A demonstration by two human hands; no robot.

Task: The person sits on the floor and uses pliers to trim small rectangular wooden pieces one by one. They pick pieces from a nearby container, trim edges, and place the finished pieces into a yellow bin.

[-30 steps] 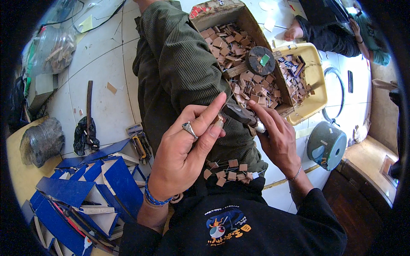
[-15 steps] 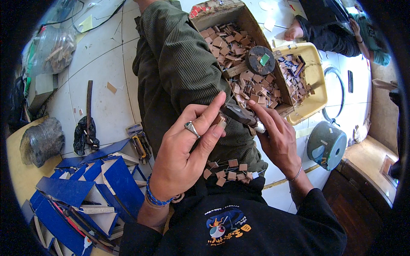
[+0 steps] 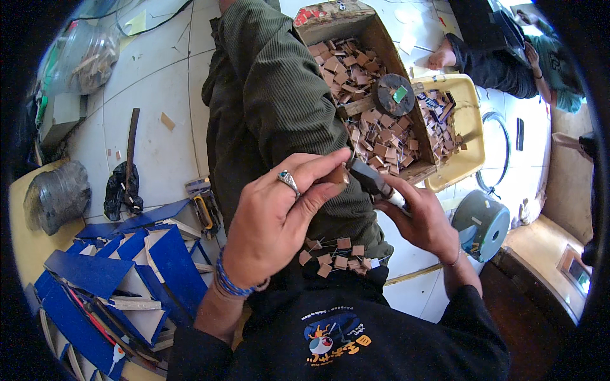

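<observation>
My left hand (image 3: 264,219), with a ring and a blue braided bracelet, pinches a small brown wooden piece (image 3: 335,181) between thumb and fingers above my lap. My right hand (image 3: 424,219) is closed round a tool with a dark metal head (image 3: 367,176) and a whitish grip; its exact kind is unclear. The tool's head is close beside the wooden piece; whether they touch I cannot tell. A loose group of small brown square pieces with thin metal pins (image 3: 341,261) lies on my lap below the hands.
Beyond my right hand stands a wooden box (image 3: 381,28) of brown squares, with a round dark block (image 3: 392,95) on its divider. A yellow tub (image 3: 471,120) adjoins it. Blue-covered pieces (image 3: 95,273) lie at left, a grey-green cylinder (image 3: 489,222) at right. Another person (image 3: 495,66) sits far right.
The tool in my right hand has turned, its blocky head now facing the wooden piece. My left fingers have shifted slightly, and the whole view has moved a little.
</observation>
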